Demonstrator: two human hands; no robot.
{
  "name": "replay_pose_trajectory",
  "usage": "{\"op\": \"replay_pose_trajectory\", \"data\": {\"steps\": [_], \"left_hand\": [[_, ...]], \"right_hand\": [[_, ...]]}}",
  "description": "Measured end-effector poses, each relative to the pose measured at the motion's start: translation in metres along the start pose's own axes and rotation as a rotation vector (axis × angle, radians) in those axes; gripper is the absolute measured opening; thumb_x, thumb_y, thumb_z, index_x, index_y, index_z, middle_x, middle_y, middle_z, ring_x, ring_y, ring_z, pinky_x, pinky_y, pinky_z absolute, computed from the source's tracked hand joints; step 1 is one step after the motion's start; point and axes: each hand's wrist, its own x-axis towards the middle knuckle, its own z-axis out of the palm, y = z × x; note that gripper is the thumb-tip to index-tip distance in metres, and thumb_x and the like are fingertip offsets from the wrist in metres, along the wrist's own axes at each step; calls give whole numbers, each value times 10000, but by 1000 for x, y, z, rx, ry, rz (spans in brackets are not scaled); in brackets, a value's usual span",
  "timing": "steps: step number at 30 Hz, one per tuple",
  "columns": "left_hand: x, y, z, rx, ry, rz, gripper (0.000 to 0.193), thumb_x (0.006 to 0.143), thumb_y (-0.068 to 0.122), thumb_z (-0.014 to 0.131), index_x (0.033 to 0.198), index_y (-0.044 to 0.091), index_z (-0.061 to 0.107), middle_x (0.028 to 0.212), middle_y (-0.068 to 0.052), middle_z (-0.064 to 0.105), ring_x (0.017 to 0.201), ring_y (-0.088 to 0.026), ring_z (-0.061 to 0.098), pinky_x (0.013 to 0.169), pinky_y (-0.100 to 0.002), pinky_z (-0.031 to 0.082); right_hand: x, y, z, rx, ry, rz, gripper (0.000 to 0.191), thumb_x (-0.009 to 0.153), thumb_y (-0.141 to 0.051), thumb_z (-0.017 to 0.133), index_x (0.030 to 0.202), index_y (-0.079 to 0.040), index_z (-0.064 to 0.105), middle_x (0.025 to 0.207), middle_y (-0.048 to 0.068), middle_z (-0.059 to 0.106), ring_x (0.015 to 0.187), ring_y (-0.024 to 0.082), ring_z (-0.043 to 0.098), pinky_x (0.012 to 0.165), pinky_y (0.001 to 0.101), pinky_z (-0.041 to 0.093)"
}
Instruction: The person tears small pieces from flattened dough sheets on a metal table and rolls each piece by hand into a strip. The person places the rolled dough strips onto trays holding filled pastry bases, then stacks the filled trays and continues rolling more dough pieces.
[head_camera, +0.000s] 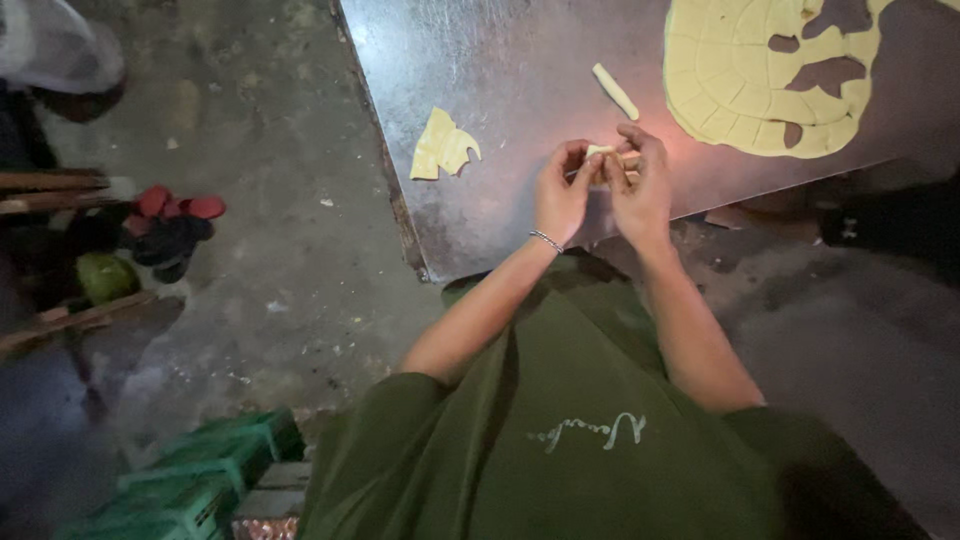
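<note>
Both the left hand (560, 195) and right hand (640, 190) pinch their fingers closed on a small dough piece (600, 152), near the table (520, 60) edge; it looks soft, light, easily squashed, best held gently by its ends.

1. A small piece of dough (604, 153) is pale yellow. It sits in the middle of the frame, a bit above centre.
2. It is pinched between the fingertips of two hands, just above the metal table.
3. It looks partly rolled up. Fingers hide most of it.
</note>
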Motion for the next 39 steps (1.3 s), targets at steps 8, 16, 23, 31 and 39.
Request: {"op": "replay_pose_trajectory", "data": {"steps": [8,16,23,31,39], "left_hand": [[0,32,32,172,330,191,162,1074,191,605,1058,35,645,826,-5,632,756,-77,596,684,-266,499],[16,58,17,506,377,528,177,890,125,723,785,35,612,741,-89,578,674,-215,584,617,-356,450],[-5,68,6,544,277,772,177,864,103,738,773,43,599,705,-122,531,599,-294,513,552,-417,389],[-59,21,-28,356,316,254,490,913,111,803,613,42,423,576,-9,352,576,-101,319,507,-356,286],[-32,-8,-80,94,348,-385,520,1046,380,617,664,35,544,623,26,515,596,-74,452,541,-307,402]], "right_hand": [[6,4,0,112,-64,78,174,1005,-32,620,1142,53,686,962,45,725,919,91,702,829,241,567],[4,-18,17,448,-156,202,121,1078,-82,592,1074,6,675,899,-19,642,814,70,549,748,238,476],[-9,-29,40,460,-12,252,298,1112,-321,452,966,-83,558,900,-53,556,850,47,516,774,234,489],[-45,2,61,473,392,484,518,1069,-451,579,694,-105,488,650,-41,451,576,81,386,491,313,337],[-68,5,70,407,227,721,457,1062,-438,563,842,-41,620,753,11,575,667,123,503,603,305,442]]}}
